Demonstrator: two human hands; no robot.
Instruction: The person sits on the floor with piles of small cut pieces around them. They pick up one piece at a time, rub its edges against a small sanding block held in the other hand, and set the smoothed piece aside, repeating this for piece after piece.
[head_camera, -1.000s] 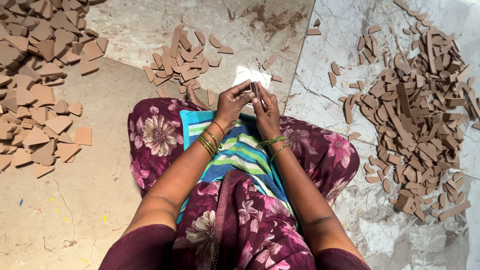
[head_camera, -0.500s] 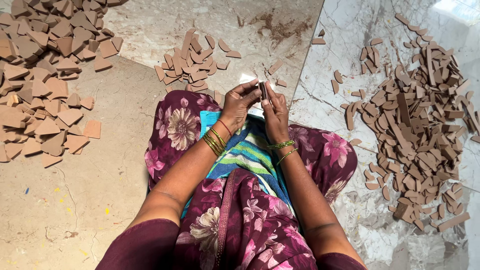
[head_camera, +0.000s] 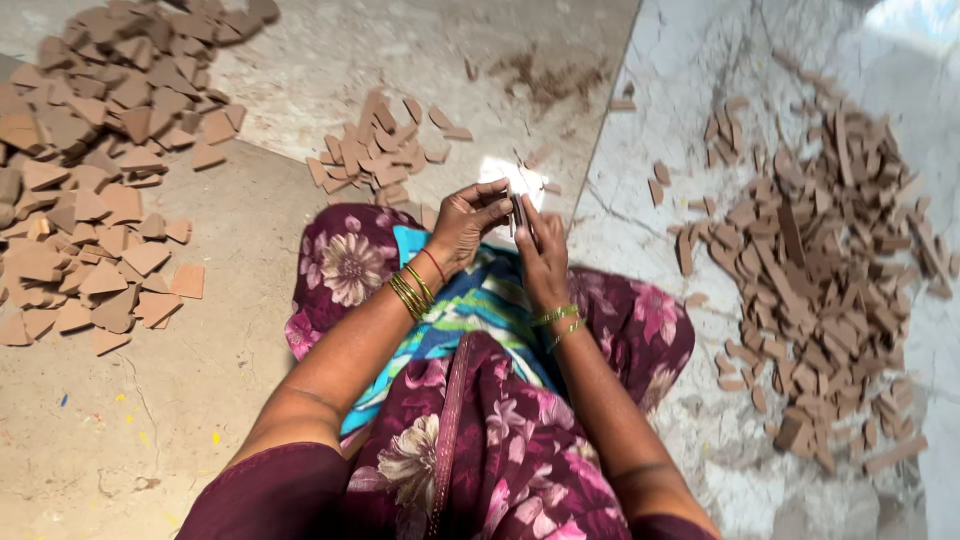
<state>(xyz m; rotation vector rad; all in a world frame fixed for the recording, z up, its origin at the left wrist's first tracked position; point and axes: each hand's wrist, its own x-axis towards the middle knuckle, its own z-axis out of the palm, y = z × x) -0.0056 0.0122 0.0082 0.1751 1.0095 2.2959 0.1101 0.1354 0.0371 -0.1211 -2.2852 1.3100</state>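
Together, left hand (head_camera: 468, 222) and right hand (head_camera: 541, 250) pinch one thin piece (head_camera: 516, 212); three brown heaps surround.

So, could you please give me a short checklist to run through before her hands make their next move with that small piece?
1. Both hands on the piece: left hand and right hand meet at the thin dark piece. Ok.
2. Grip firmness: cannot tell, fingers hide it.
3. Piece intact: cannot tell, too small.
4. Strip pile lies on her right side. Ok.
5. Small pile ahead lies apart from the flat-piece heap. Ok.
6. Lap cloth under the hands: ok.
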